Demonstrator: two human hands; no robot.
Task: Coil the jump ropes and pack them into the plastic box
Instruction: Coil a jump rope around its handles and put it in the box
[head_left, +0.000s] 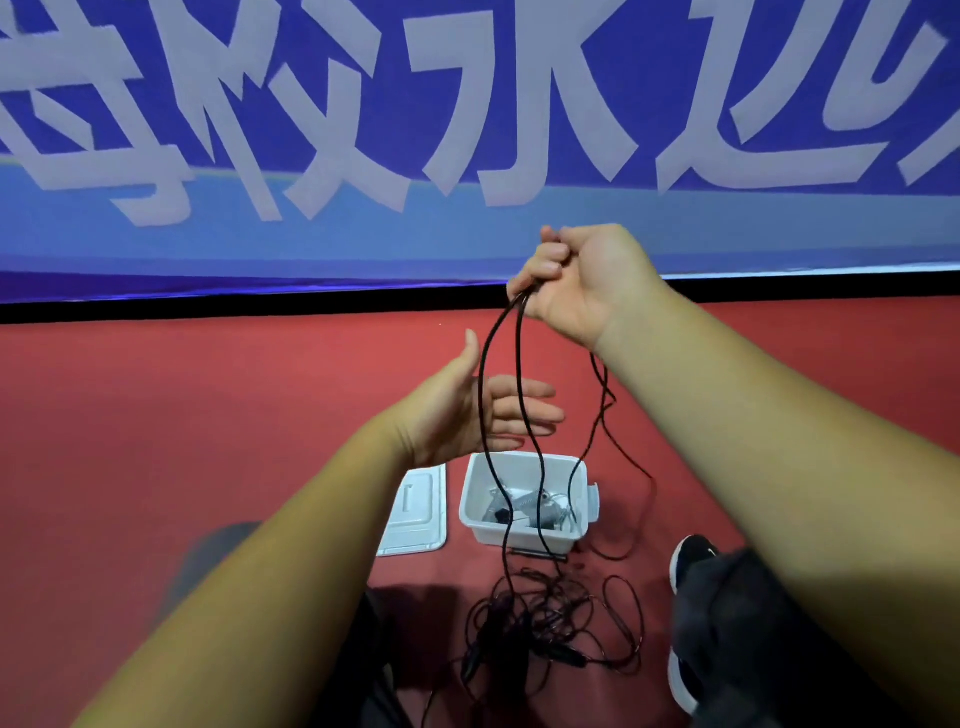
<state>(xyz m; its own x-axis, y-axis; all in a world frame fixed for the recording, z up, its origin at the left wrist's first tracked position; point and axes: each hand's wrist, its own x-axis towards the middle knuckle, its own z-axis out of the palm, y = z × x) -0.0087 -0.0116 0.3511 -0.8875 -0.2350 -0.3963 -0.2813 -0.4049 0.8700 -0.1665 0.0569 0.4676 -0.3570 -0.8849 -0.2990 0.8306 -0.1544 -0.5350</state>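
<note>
My right hand (582, 280) is raised high and grips a bunch of black jump rope (485, 415) strands, which hang down in long loops. Lower and to the left, my left hand (467, 415) is open with straight fingers, right beside the hanging strands. Below them a white plastic box (478, 499) stands on the red floor and holds some grey and black items. A tangle of black ropes with handles (545, 618) lies on the floor in front of the box, and the hanging strands run down into it.
The box's clear lid (415, 512) lies flat on the floor to the left of the box. My black shoe (693, 558) and dark trouser leg are at the lower right. A blue banner with large white characters (467, 104) backs the red floor.
</note>
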